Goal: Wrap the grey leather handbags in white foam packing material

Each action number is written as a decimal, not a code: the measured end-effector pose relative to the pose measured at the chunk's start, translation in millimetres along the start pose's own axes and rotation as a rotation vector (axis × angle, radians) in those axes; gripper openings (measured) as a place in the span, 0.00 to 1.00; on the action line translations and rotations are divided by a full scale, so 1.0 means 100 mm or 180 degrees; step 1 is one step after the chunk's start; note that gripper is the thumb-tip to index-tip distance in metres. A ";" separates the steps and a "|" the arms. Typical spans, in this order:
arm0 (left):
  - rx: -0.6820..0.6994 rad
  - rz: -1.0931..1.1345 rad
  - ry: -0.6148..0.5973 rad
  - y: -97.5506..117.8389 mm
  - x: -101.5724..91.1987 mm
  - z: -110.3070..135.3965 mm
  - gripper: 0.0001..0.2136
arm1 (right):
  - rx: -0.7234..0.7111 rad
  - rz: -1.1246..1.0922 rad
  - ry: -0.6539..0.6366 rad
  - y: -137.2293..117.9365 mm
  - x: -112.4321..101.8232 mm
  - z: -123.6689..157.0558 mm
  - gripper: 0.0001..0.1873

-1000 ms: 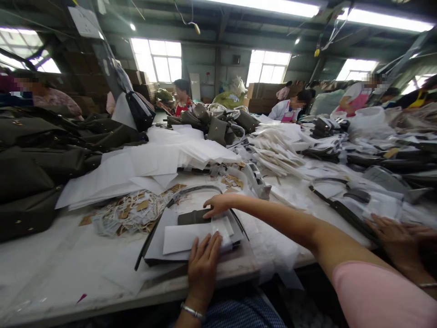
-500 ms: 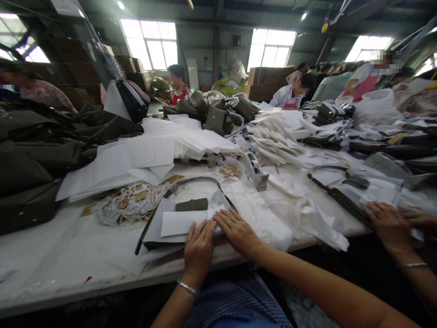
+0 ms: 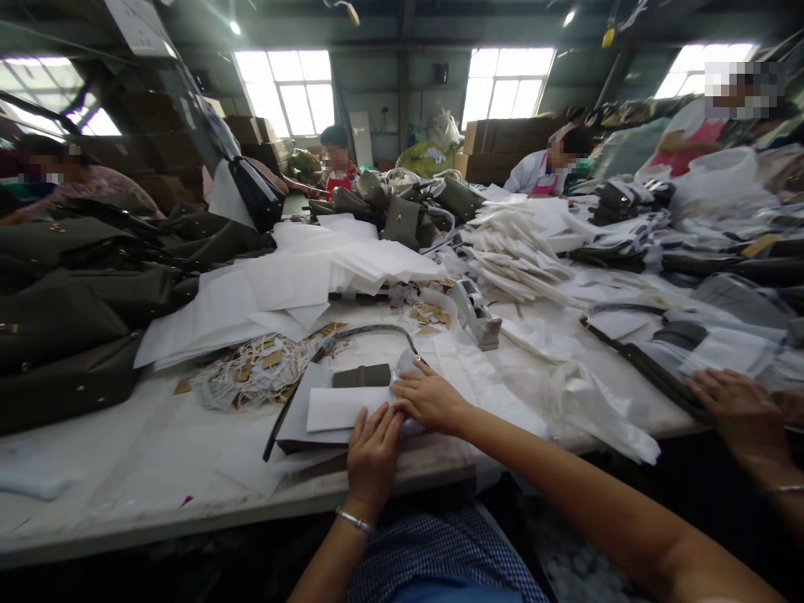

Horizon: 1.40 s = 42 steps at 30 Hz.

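A dark olive handbag lies flat on the table in front of me, mostly covered by grey-white wrapping; its long strap (image 3: 370, 331) arches away from me. On top are a white folded foam sheet (image 3: 345, 408) and a dark olive flap (image 3: 361, 376). My left hand (image 3: 375, 444) rests with fingers stretched out on the near right end of the foam sheet. Beside it, my right hand (image 3: 433, 398) lies flat over the right side of the wrapping, its fingers pointing left. The fingertips of both hands nearly meet.
Behind the bag lie a heap of stringed tags (image 3: 251, 373) and stacked white sheets (image 3: 244, 293). A tape dispenser (image 3: 476, 314) stands to the right. Olive bags (image 3: 63, 335) are piled at left. A co-worker's hand (image 3: 734, 410) works on another bag at right.
My right hand has shifted up along the right side of the wrapping. My left hand stays on the foam sheet. The whole view has swung slightly.
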<state>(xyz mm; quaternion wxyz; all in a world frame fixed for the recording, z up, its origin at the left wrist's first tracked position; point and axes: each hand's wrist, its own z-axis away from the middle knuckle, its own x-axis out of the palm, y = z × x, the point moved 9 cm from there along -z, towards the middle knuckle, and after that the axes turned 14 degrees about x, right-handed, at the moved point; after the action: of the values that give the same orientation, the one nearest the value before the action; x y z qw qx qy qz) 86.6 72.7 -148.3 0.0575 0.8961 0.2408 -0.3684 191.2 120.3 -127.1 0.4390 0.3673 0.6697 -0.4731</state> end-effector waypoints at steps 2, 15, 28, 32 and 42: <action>-0.0014 0.0016 0.0024 0.00 0.00 0.01 0.13 | -0.0036 -0.0091 0.0104 -0.05 -0.02 0.13 0.14; 0.0236 0.0355 -0.0897 -0.19 -0.21 -0.10 0.21 | -0.0101 0.0470 0.0853 0.08 0.09 0.59 0.30; 0.0558 -0.0378 -0.0958 -0.64 -0.24 0.29 0.27 | 0.1353 -0.1887 0.0729 0.26 0.13 0.79 0.15; 0.0435 -0.0266 -0.0830 -0.65 -0.22 0.37 0.28 | 0.2420 -0.4290 0.0155 0.13 0.72 0.81 0.16; 0.0119 -0.0107 -0.0387 -0.68 -0.40 0.33 0.29 | 0.3388 -0.6573 0.0480 -0.07 0.99 0.45 0.22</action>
<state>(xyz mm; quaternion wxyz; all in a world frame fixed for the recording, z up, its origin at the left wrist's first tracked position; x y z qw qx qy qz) 9.0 108.0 -139.6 0.0492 0.8688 0.2451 -0.4275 161.4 82.8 -225.4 -0.4058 -0.1878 0.3916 -0.8042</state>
